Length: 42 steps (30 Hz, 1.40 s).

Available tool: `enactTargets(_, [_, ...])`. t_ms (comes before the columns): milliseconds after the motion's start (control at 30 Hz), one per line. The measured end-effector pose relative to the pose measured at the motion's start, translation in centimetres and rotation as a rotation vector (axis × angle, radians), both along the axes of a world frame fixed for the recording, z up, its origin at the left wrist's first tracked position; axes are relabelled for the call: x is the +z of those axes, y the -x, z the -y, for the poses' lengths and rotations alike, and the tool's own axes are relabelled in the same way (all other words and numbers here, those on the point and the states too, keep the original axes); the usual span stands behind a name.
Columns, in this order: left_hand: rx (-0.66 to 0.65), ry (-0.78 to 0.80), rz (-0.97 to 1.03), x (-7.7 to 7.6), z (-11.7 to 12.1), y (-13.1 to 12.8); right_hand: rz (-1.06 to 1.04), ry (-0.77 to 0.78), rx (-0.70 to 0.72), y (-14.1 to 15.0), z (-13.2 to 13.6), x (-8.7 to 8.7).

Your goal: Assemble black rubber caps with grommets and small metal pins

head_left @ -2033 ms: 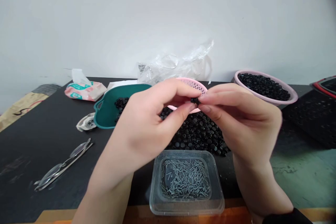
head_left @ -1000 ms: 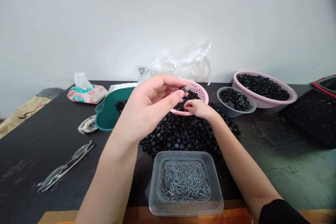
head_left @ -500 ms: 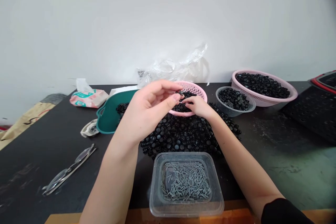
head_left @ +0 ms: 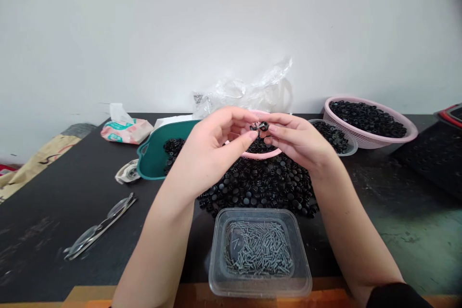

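Note:
My left hand [head_left: 212, 151] and my right hand [head_left: 299, 142] meet at chest height above the table. Between their fingertips is a small black round part with a metal screw [head_left: 260, 127]. Both hands pinch it, left from the left side, right from the right. Below them lies a heap of black round caps [head_left: 260, 185] on the dark table. Behind the fingers a small pink basket [head_left: 265, 153] holds more black parts, mostly hidden by the hands. A clear plastic tub of small silver screws [head_left: 258, 248] stands at the near edge.
A teal tray [head_left: 153, 154] with black parts is left of the hands. A large pink basket [head_left: 371, 127] and a clear bowl [head_left: 334, 137] of black parts stand to the right. Glasses [head_left: 99, 226], a tape roll [head_left: 127, 172], a tissue pack [head_left: 126, 130] and crumpled plastic bag [head_left: 249, 91] lie around.
My right hand has come up from the small pink basket and joined the left hand's fingertips at the small part. The left hand stayed raised.

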State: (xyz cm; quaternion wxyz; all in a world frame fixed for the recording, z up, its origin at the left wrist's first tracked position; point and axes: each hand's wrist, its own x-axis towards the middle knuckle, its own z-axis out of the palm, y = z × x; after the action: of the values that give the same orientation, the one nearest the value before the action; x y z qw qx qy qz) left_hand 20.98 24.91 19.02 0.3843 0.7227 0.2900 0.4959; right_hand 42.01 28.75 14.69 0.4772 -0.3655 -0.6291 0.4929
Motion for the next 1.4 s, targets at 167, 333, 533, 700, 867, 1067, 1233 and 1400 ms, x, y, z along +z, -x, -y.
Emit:
enactTargets(167, [0.034, -0.035, -0.106, 1.0, 2.6, 0.1, -0.362, 0.071, 0.29, 0.2, 4.5, 3.2])
enactTargets(333, [0.209, -0.277, -0.282, 1.9, 5.8, 0.3, -0.454, 0.114, 0.417, 0.5, 6.1, 3.9])
enactTargets(533, [0.389, -0.452, -0.389, 1.8, 7.6, 0.3, -0.523, 0.184, 0.55, 0.7, 6.1, 3.5])
enactTargets(700, [0.439, -0.5, -0.389, 1.7, 7.8, 0.4, -0.489, 0.198, 0.562, 0.9, 6.2, 3.5])
enactTargets(867, [0.425, -0.524, -0.393, 1.9, 7.9, 0.3, -0.469, 0.187, 0.541, 1.1, 6.3, 3.4])
enactTargets(1067, [0.421, -0.527, -0.437, 2.1, 7.9, 0.2, -0.47, 0.189, 0.521, 1.3, 6.5, 3.6])
enactTargets(1233, [0.417, -0.507, -0.464, 2.5, 7.9, 0.2, -0.468, 0.192, 0.514, 1.4, 6.5, 3.6])
enactTargets(1400, [0.428, -0.494, -0.498, 2.3, 7.9, 0.0, -0.488, 0.189, 0.505, 1.5, 6.6, 3.6])
